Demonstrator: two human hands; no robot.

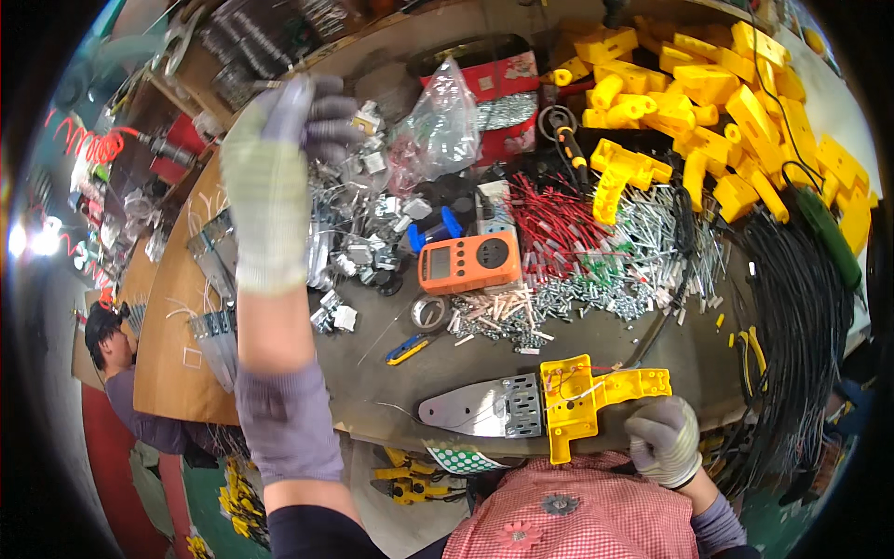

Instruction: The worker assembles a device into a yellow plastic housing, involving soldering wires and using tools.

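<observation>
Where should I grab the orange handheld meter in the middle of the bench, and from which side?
Probably grip the orange handheld meter across its two long edges, coming straight down from above. It lies flat, face up, long axis running left to right. White and silver small parts crowd its near edge and red wire bundles its right end, so a side approach looks blocked.

A pale grey-and-cream knitted glove is covering the left hand [279, 177] at upper left; a grey glove is covering the right hand [663, 440] at lower right, touching a bright yellow plastic handle shell [596, 396] joined to a silver metal blade plate [475, 410]. An orange handheld meter [468, 262] is showing at centre beside red wire bundles [559, 224]. A red-and-white checked garment [577, 512] is filling the bottom edge.
</observation>
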